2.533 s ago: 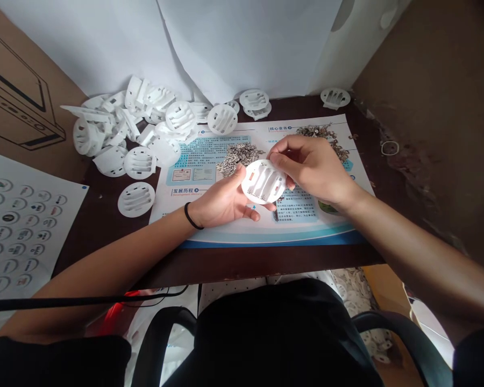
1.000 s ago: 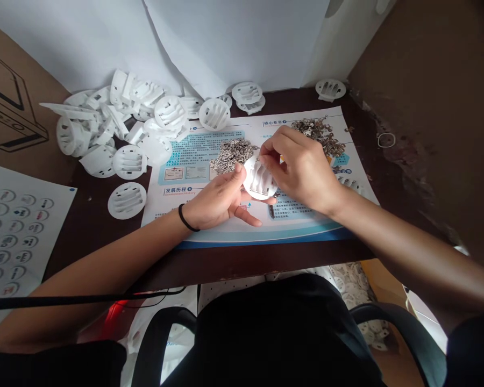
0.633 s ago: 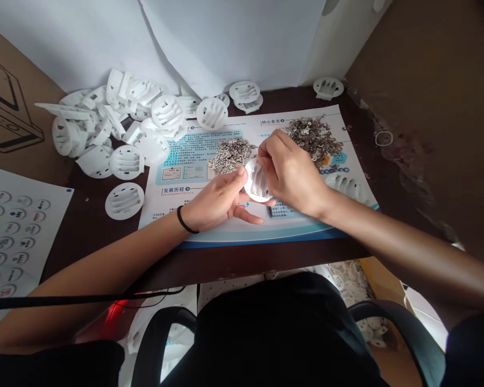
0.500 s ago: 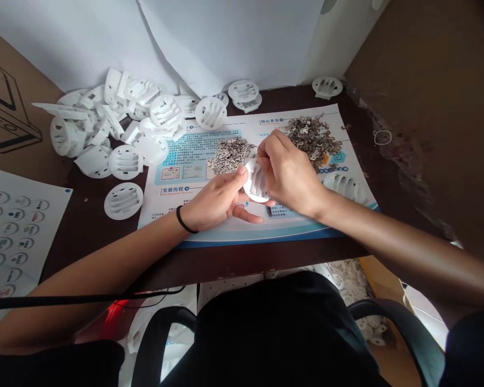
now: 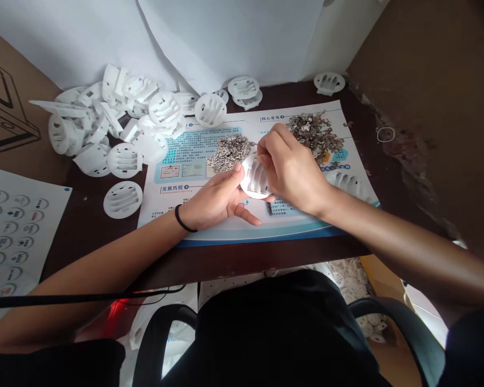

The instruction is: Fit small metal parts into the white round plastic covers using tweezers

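Note:
My left hand [image 5: 221,196] grips a round white plastic battery housing [image 5: 253,180] by its left edge, thumb on top and fingers beneath. Ribbed slots show on its upturned face. My right hand [image 5: 288,169] is closed in a pinch at the upper right of that housing, and whatever its fingertips hold is hidden. Just behind the hands lies a heap of small silvery metal pieces [image 5: 230,152]. A second heap of metal clips [image 5: 315,137], browner in tone, is spread to the right. Another white housing [image 5: 344,184] rests beside my right wrist.
A printed sheet [image 5: 210,228] covers the middle of the dark table [image 5: 226,260]. White housings [image 5: 100,118] are piled at the back left. Several more stand along the back wall. Cardboard [image 5: 439,107] borders the right side, and another printed sheet [image 5: 20,231] lies left.
The housing in my left hand has tilted slightly, showing more of its slotted face. My right hand stays pinched at its edge, barely moved. The view has shifted a little.

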`<action>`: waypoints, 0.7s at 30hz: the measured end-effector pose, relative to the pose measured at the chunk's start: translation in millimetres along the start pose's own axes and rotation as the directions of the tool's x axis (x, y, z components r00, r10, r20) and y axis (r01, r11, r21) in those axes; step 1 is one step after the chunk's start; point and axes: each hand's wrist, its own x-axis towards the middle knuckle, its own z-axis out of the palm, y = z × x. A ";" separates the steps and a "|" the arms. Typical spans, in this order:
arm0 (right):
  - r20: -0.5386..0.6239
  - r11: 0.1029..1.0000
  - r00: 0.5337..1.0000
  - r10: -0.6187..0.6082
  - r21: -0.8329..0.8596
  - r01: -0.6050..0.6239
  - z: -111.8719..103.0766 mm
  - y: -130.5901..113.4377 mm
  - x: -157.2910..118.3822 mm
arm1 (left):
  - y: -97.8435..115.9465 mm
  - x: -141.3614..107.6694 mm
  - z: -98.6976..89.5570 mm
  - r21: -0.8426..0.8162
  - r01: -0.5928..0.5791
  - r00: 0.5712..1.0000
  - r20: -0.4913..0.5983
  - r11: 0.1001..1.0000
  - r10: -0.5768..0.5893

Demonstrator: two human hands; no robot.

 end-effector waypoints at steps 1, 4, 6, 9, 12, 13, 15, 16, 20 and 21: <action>0.003 1.000 1.000 0.000 -0.013 0.000 0.0 -0.7 -0.4 | 0.3 0.0 0.4 -0.004 0.000 1.000 -0.001 1.000 0.000; 0.017 0.998 1.000 0.006 -0.067 -0.005 -1.1 -4.1 -0.2 | 1.3 -0.3 1.9 -0.009 0.015 1.000 -0.008 1.000 -0.015; 0.050 0.992 0.999 0.019 -0.127 -0.012 -3.1 -7.0 1.3 | 2.1 -0.6 2.9 0.000 0.025 1.000 -0.018 1.000 -0.025; 0.114 0.982 0.991 0.065 -0.184 -0.043 -6.8 -11.0 4.4 | 3.5 -1.2 4.8 0.025 0.039 0.998 -0.054 0.999 -0.038; 0.140 0.981 0.983 0.115 -0.173 -0.090 -10.6 -15.2 7.4 | 4.3 -1.5 6.7 0.057 0.053 0.994 -0.094 0.997 -0.048; 0.149 0.979 0.980 0.131 -0.178 -0.103 -11.9 -16.9 8.4 | 4.3 -1.6 7.2 0.066 0.055 0.993 -0.105 0.996 -0.048; 0.187 0.967 0.968 0.166 -0.224 -0.123 -14.8 -21.2 10.7 | 4.0 -1.5 7.9 0.074 0.057 0.991 -0.121 0.996 -0.048; 0.214 0.958 0.959 0.185 -0.258 -0.127 -16.5 -23.6 12.0 | 3.9 -1.5 8.3 0.076 0.057 0.991 -0.128 0.995 -0.047; 0.311 0.925 0.926 0.214 -0.369 -0.090 -22.9 -32.0 16.6 | 4.4 -1.0 10.8 0.087 0.055 0.988 -0.150 0.995 -0.042; 0.321 0.921 0.922 0.217 -0.380 -0.084 -24.1 -33.2 17.4 | 4.8 -0.9 11.6 0.092 0.056 0.986 -0.159 0.994 -0.040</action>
